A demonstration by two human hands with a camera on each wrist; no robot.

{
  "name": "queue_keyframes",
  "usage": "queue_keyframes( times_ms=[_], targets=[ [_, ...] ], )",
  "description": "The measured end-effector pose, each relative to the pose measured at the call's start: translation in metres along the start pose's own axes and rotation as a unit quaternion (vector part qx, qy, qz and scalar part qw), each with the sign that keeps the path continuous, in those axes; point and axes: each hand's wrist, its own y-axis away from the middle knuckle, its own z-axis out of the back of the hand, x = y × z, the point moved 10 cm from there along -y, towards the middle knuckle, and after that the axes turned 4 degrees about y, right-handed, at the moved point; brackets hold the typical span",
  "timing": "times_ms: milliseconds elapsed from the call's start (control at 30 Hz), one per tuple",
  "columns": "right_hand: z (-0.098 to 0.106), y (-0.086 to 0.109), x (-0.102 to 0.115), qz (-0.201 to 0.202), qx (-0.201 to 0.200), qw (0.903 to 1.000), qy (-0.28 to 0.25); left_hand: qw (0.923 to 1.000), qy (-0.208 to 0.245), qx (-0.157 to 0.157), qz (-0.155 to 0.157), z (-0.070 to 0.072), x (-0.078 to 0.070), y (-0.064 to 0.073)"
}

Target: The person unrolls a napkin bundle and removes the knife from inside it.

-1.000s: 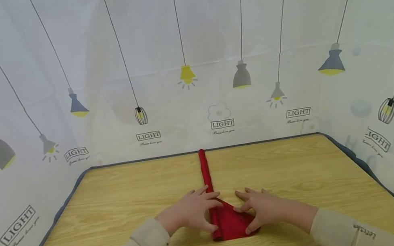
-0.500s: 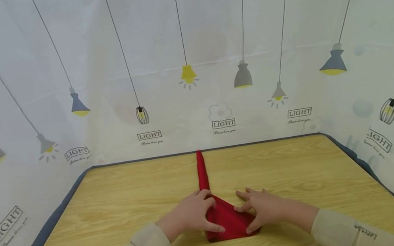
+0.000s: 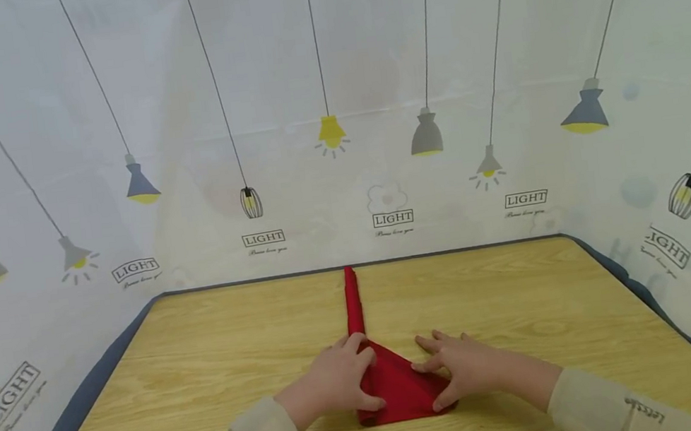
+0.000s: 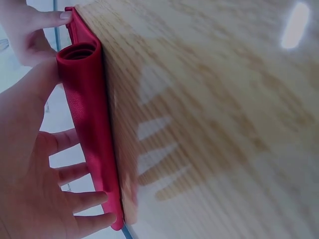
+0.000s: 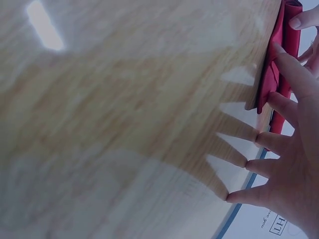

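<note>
Head cam first: the red cloth (image 3: 403, 386) is on the wood-grain desk (image 3: 239, 348), near the middle. Part of it is a long skinny roll running to the far edge, with a flat flap lying to the right. The left hand (image 3: 341, 379) rests on the near part of the roll, fingers apart and slightly bent over it, thumb by the flap. The right hand (image 3: 468, 366) is spread out, thumb and index at the flap's right corner. Both look like they're just touching it, not gripping. Behind all that there's a white backdrop (image 3: 278, 74) printed with lamps and "LIGHT" signs.

Left wrist cam: the roll's near end is a hollow tube, left fingers fanned along its side, thumb partly hidden behind it.

Right wrist cam: fingers spread wide, thumb and index on the cloth, the other fingertips down on the shiny desk.
</note>
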Motion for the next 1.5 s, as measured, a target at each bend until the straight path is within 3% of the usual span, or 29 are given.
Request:
queue_keyframes(
  times_ms=[300, 800, 967, 1233, 1500],
  targets=[
    [0.000, 0.002, 0.001, 0.009, -0.001, 1.0000, 0.001, 0.9995, 0.008, -0.013, -0.028, 0.007, -0.001, 0.010],
    [-0.001, 0.003, 0.000, 0.004, 0.001, 1.0000, 0.007, 0.9977, 0.044, 0.007, -0.052, 0.006, 0.004, 0.020],
    [-0.002, 0.003, -0.001, 0.005, 0.000, 0.9999, 0.013, 0.9974, 0.043, 0.001, -0.058, 0.009, 0.005, 0.025],
    [0.000, 0.005, 0.001, 0.000, 0.003, 0.9999, 0.014, 0.9990, 0.035, 0.018, -0.020, 0.004, 0.011, 0.027],
    [-0.001, 0.006, -0.001, 0.005, 0.006, 0.9999, 0.012, 0.9999, -0.006, 0.003, -0.012, -0.001, 0.015, 0.025]
  ],
)
